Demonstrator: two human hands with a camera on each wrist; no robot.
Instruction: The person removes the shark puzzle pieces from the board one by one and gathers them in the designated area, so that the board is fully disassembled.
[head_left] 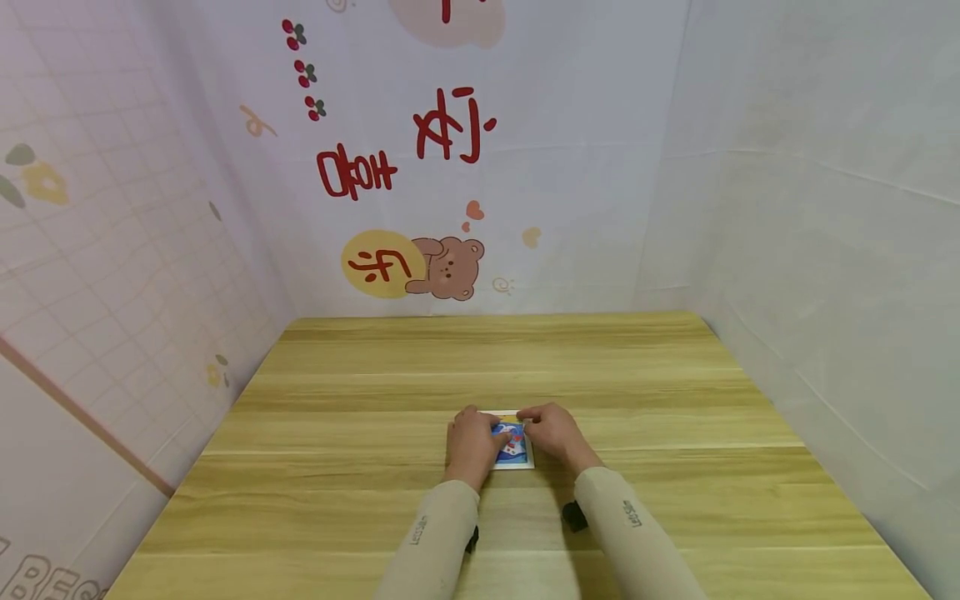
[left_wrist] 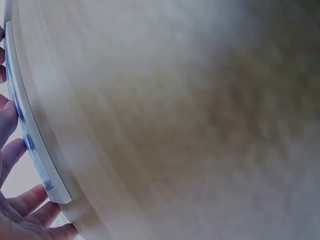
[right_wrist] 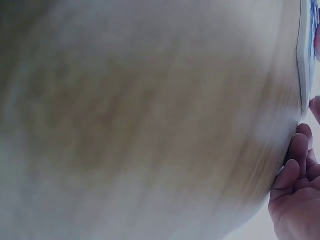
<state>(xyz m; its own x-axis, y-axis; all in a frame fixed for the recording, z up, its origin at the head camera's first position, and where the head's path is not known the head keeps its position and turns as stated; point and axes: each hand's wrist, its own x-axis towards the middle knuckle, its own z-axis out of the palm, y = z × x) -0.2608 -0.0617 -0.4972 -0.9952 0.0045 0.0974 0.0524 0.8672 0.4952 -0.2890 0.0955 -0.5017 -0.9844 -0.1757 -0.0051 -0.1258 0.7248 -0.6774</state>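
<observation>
A small flat picture board (head_left: pixel 512 454) with a white frame lies on the table. Its picture is mostly blue, with a yellow strip at the top and bits of red and white. My left hand (head_left: pixel 471 442) grips the board's left side, its thumb lying over the picture. In the left wrist view, fingers (left_wrist: pixel 31 199) meet the board's edge near one corner. My right hand (head_left: pixel 557 432) is at the upper right corner, where bent index finger and thumb pinch the board's edge. Its other fingers (right_wrist: pixel 298 150) curl beside the frame (right_wrist: pixel 303 60); the exact contact is partly hidden.
The board rests on a wood-grain table (head_left: pixel 337 408). White cloth walls (head_left: pixel 585 167) stand behind and at both sides, printed with red characters, cherries and a bear (head_left: pixel 453 268). Dark straps (head_left: pixel 574 517) show under the sleeves.
</observation>
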